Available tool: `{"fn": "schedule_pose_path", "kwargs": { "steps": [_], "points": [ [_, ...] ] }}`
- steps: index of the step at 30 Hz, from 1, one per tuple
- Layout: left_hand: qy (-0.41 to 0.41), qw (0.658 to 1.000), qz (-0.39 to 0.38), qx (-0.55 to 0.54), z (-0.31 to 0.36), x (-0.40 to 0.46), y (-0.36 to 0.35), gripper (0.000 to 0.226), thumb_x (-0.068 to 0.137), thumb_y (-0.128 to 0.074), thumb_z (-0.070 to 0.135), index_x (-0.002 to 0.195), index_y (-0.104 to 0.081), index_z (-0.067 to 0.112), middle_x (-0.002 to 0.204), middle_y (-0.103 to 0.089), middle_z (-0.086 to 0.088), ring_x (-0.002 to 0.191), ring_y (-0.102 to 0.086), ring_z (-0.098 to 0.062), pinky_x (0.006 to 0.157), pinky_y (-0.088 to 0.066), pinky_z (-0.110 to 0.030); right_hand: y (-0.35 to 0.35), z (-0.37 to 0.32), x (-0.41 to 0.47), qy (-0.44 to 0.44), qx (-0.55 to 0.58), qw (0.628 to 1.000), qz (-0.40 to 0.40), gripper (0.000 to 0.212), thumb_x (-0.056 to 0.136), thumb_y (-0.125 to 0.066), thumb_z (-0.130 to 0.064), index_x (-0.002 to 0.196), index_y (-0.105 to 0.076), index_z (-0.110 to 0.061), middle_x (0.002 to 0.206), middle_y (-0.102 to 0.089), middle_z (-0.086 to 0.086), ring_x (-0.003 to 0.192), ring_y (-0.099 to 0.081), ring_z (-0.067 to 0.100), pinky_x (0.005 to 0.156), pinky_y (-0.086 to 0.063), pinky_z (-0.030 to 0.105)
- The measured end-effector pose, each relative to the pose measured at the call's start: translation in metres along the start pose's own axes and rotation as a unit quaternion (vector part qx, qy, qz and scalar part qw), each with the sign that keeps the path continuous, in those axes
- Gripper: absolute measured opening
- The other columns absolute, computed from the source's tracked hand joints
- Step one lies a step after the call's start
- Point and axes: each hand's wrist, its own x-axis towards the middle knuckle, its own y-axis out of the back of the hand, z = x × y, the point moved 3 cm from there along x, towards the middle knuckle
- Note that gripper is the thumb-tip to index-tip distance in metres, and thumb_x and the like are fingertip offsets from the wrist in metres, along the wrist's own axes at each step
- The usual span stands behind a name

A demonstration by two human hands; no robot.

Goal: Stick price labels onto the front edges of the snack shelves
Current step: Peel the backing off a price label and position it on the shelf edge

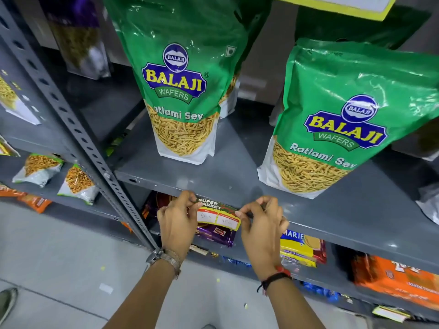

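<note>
A price label (217, 216) with a dark "SUPER MARKET" header and two white handwritten price boxes hangs against the front edge of the grey metal shelf (332, 233). My left hand (177, 222) pinches its left end and my right hand (260, 224) pinches its right end, both at the shelf lip. Two green Balaji Ratlami Sev bags stand on the shelf above the label, one (180, 91) at centre and one (337, 129) to the right.
A perforated grey upright post (78, 136) runs diagonally to the left of my hands. Biscuit packs (301, 248) and orange packets (399, 279) fill the shelf below. Small snack bags (76, 184) sit on the left rack. A yellow label (342, 5) hangs on the shelf above.
</note>
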Motion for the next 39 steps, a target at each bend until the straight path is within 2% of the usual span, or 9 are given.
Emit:
{"fn": "schedule_pose_path", "kwargs": {
  "steps": [4,9,13,17,27,29,35,37,39],
  "points": [
    [0.012,1.000,0.007,0.011,-0.003,0.001,-0.003,0.009,0.080,-0.064,0.010,0.082,-0.055,0.011,0.067,-0.054,0.004,0.062,-0.049,-0.019,0.078,-0.028,-0.037,0.001,-0.001,0.003,0.004,0.007,1.000,0.005,0.008,0.077,-0.068,-0.009,0.076,-0.062,-0.015,0.100,-0.050,0.009,0.096,-0.042,0.023,0.077,-0.021,0.033],
    [-0.030,0.996,0.019,0.079,0.001,0.004,0.002,0.016,0.076,-0.069,0.017,0.081,-0.055,0.011,0.075,-0.060,-0.002,0.076,-0.055,-0.028,0.077,-0.035,-0.043,0.001,-0.002,0.004,0.013,-0.012,1.000,0.006,0.011,0.076,-0.071,-0.011,0.077,-0.061,-0.017,0.098,-0.054,0.009,0.092,-0.047,0.026,0.068,-0.011,0.027],
    [-0.111,0.980,-0.001,0.168,0.007,0.012,0.008,0.030,0.068,-0.075,0.013,0.093,-0.060,0.008,0.093,-0.064,-0.021,0.084,-0.059,-0.041,0.076,-0.047,-0.054,0.003,-0.004,0.006,0.029,-0.025,0.999,0.000,0.022,0.077,-0.070,-0.014,0.096,-0.059,-0.016,0.106,-0.059,0.010,0.098,-0.050,0.029,0.084,-0.028,0.038],
    [-0.218,0.958,-0.045,0.178,0.012,0.017,0.008,0.026,0.066,-0.075,0.003,0.091,-0.067,0.007,0.096,-0.071,-0.014,0.091,-0.065,-0.031,0.091,-0.041,-0.057,0.004,-0.004,0.008,0.079,-0.047,0.995,-0.028,0.031,0.079,-0.067,-0.011,0.109,-0.060,-0.014,0.119,-0.062,0.009,0.111,-0.051,0.031,0.099,-0.033,0.047],
    [-0.230,0.938,-0.102,0.237,0.019,0.019,0.009,0.024,0.065,-0.075,0.002,0.087,-0.067,0.005,0.086,-0.073,-0.014,0.078,-0.068,-0.032,0.081,-0.050,-0.052,0.010,-0.010,0.009,0.173,-0.141,0.975,-0.022,0.036,0.063,-0.081,-0.007,0.096,-0.067,-0.011,0.100,-0.073,0.008,0.087,-0.066,0.029,0.082,-0.051,0.046],
    [-0.235,0.932,-0.105,0.256,0.022,0.018,0.012,0.015,0.076,-0.066,0.014,0.089,-0.066,0.006,0.087,-0.072,-0.013,0.078,-0.068,-0.032,0.081,-0.050,-0.052,0.017,-0.002,0.007,0.218,-0.159,0.963,-0.028,0.041,0.061,-0.082,-0.008,0.099,-0.066,-0.013,0.102,-0.073,0.005,0.087,-0.067,0.023,0.080,-0.053,0.042],
    [-0.245,0.927,-0.104,0.265,0.054,-0.012,-0.005,0.051,0.092,-0.021,0.041,0.105,-0.060,0.011,0.104,-0.069,-0.010,0.095,-0.064,-0.029,0.092,-0.042,-0.044,0.069,0.057,-0.003,0.320,-0.213,0.923,-0.015,0.029,0.078,-0.058,-0.023,0.105,-0.064,-0.018,0.108,-0.070,-0.004,0.094,-0.066,0.011,0.081,-0.053,0.028],
    [-0.274,0.921,-0.105,0.254,0.082,-0.029,-0.026,0.048,0.092,-0.022,0.038,0.109,-0.058,0.012,0.110,-0.068,-0.010,0.100,-0.063,-0.028,0.095,-0.036,-0.042,0.097,0.086,-0.002,0.308,-0.232,0.922,-0.013,0.032,0.076,-0.054,-0.023,0.106,-0.064,-0.018,0.110,-0.070,-0.004,0.095,-0.066,0.010,0.083,-0.050,0.026],
    [-0.297,0.918,-0.113,0.238,0.114,-0.048,-0.050,0.043,0.089,-0.028,0.034,0.110,-0.057,0.011,0.112,-0.067,-0.010,0.101,-0.062,-0.029,0.094,-0.043,-0.041,0.129,0.116,0.001,0.300,-0.228,0.926,0.004,0.034,0.073,-0.057,-0.021,0.106,-0.063,-0.016,0.111,-0.070,-0.001,0.096,-0.066,0.013,0.082,-0.052,0.028]
  ]
}}
